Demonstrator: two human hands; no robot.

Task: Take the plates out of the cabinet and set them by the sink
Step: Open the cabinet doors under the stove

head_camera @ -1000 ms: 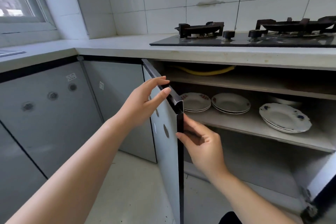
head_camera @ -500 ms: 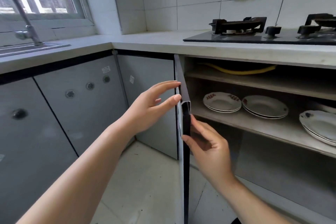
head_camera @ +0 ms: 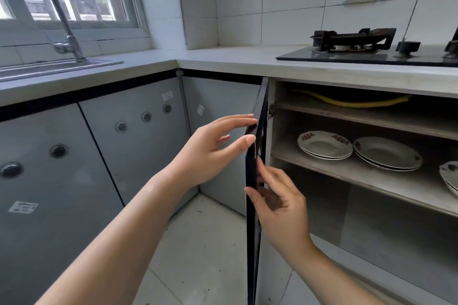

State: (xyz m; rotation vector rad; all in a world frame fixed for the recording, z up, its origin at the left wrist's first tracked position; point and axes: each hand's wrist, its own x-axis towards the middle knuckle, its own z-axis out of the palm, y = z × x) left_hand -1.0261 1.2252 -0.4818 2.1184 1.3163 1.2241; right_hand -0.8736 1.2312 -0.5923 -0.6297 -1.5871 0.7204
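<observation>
The cabinet door [head_camera: 253, 205] stands wide open, seen edge-on. My left hand [head_camera: 213, 153] rests its fingertips on the door's top corner from the outer side, fingers apart. My right hand [head_camera: 277, 203] touches the door's front edge from the inner side, fingers loosely curled. On the middle shelf [head_camera: 359, 176] lie white plates: a stack with red marks [head_camera: 324, 145], a plain stack [head_camera: 386, 155] to its right, and a blue-patterned plate [head_camera: 449, 176] cut off at the frame's right edge. The sink [head_camera: 54, 69] with its tap [head_camera: 62, 20] sits at the upper left.
A grey countertop [head_camera: 223, 62] runs from the sink round the corner to a gas stove [head_camera: 359, 49]. A yellow hose [head_camera: 347, 101] lies on the cabinet's top shelf. Closed grey cabinet doors [head_camera: 133, 146] line the left side. Pale floor tiles [head_camera: 198, 255] lie below.
The door has swung further open to the left. My view has turned left, bringing the sink and tap in and pushing the blue-patterned plate to the right edge.
</observation>
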